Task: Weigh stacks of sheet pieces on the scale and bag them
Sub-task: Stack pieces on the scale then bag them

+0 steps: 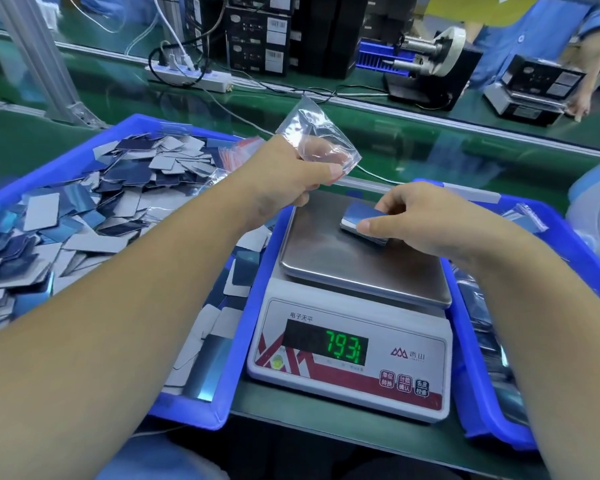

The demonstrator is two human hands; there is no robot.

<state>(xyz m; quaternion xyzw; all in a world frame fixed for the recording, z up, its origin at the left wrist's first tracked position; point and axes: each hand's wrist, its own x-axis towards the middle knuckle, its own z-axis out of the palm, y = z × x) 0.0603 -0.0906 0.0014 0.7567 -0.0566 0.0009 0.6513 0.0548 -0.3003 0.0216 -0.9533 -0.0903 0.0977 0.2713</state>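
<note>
Forearms reach over the scale (350, 362), reading 79.3. Left hand (291, 174) pinches a clear bag (312, 133). Right hand (420, 220), grip narrow, holds the sheet stack (361, 220) on the pan.

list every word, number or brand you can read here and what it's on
"793": green digits on the scale's display; any decimal point is unclear.
"电子天平": printed above the display on the scale front.
"香山": brand beside the triangle logo.
Three red buttons: characters too small to read surely.
Barcode labels on the black boxes: too blurred to read.
Black box at the far right: labels unreadable.
</note>
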